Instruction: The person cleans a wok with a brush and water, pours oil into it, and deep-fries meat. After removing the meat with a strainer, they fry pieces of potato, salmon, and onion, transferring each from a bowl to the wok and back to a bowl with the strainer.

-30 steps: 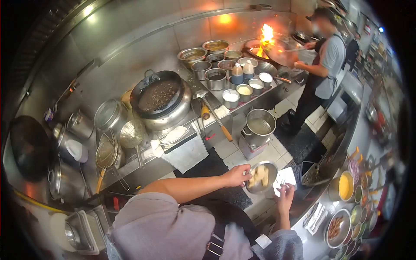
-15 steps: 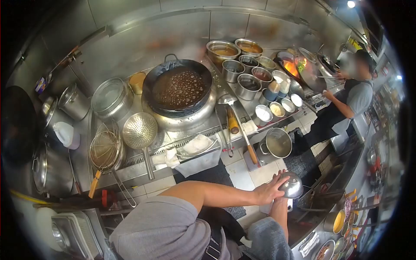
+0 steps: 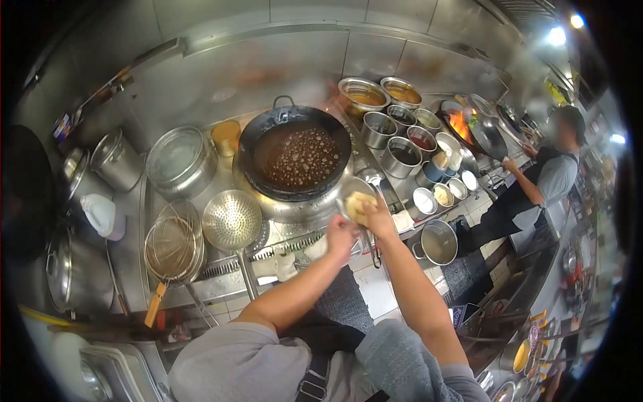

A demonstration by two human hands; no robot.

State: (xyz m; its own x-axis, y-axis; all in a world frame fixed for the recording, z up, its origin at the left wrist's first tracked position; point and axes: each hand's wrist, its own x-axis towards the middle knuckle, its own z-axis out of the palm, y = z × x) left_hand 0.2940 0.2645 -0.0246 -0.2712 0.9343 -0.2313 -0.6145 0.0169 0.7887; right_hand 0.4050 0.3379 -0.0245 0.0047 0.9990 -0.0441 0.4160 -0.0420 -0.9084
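My right hand [image 3: 380,221] grips a small metal bowl [image 3: 346,191], tilted in front of the wok. Pale yellow pieces of food [image 3: 359,204] show in the bowl; their kind is unclear. My left hand [image 3: 341,237] is just left of the bowl, somewhat blurred, with its fingers curled in. Whether it holds anything is hidden. Beyond both hands sits a black wok [image 3: 295,153] of dark, bubbling liquid. A perforated strainer [image 3: 232,220] lies to the left of my left hand, and a ladle [image 3: 370,175] lies behind the bowl.
A wire skimmer [image 3: 173,248] and a lidded pot [image 3: 178,159] stand at left. Several sauce pots [image 3: 404,155] fill the counter at right. A deep pot [image 3: 439,242] stands lower right. Farther right, a co-worker [image 3: 552,167] handles a wok over flames [image 3: 459,125].
Both hands have moved left and forward from the lower right to the wok's front edge. The bowl, earlier with its rounded underside showing, now shows its inside and pale food.
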